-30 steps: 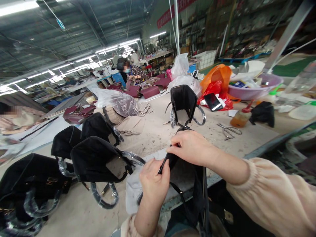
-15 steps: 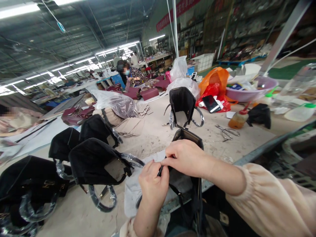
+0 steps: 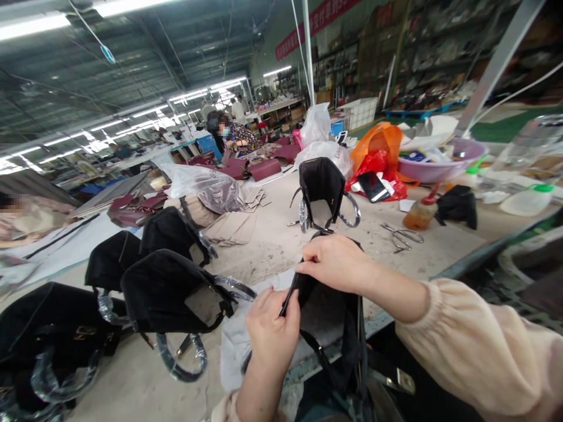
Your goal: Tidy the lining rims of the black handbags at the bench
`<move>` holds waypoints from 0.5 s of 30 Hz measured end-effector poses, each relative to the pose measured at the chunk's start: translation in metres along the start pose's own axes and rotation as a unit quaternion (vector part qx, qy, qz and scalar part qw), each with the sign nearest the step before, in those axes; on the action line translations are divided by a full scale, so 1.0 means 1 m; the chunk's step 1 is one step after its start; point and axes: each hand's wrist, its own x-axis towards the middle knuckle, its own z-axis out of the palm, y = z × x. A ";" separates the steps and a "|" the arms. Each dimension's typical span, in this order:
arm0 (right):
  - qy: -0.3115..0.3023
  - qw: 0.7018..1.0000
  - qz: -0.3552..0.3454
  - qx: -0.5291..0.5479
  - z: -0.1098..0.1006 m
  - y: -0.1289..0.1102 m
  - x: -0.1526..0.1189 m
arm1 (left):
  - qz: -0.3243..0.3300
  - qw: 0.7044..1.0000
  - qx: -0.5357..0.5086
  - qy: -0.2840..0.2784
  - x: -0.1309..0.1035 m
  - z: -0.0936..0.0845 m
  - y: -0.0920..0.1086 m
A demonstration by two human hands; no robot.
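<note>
The left hand point(image 3: 273, 322) pinches the dark edge of a black bag point(image 3: 358, 328) between thumb and fingers. The right hand point(image 3: 332, 264) grips the same edge farther up, its fingertips bent over it. The bag is at the near edge of the table point(image 3: 272, 234), partly over it, with its lower part hanging toward the person; its far end is hidden behind the right hand. A white sheet point(image 3: 233, 357) lies under and beside the left hand.

Just beyond the right hand, another black bag point(image 3: 322, 181) stands open, with plastic-wrapped handles at its sides. To the left, more black bags point(image 3: 162, 290) sit in a group, their handles also wrapped. To the right on the table are scissors point(image 3: 401, 235), a bottle of amber liquid point(image 3: 419, 215) and, behind them, a purple basin point(image 3: 444, 164).
</note>
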 end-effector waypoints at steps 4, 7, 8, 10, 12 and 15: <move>-0.034 0.998 -0.035 0.039 0.001 -0.004 -0.002 | 0.005 1.000 0.026 0.009 0.000 0.000 0.000; -0.017 1.000 -0.007 0.016 -0.001 -0.002 -0.001 | 0.011 1.000 0.024 0.007 0.001 -0.001 0.001; -0.010 1.000 0.003 0.006 -0.002 -0.001 -0.001 | 0.013 1.000 0.019 0.007 0.001 -0.001 0.001; -0.013 1.000 0.003 0.004 -0.002 -0.001 -0.001 | 0.016 1.000 0.016 0.009 0.001 -0.001 0.001; -0.038 0.999 -0.023 0.025 -0.002 -0.004 -0.002 | 0.012 1.000 0.026 0.013 0.001 0.000 0.001; -0.053 0.998 -0.027 0.037 -0.002 -0.006 -0.001 | 0.010 0.999 0.037 0.019 0.000 0.001 0.001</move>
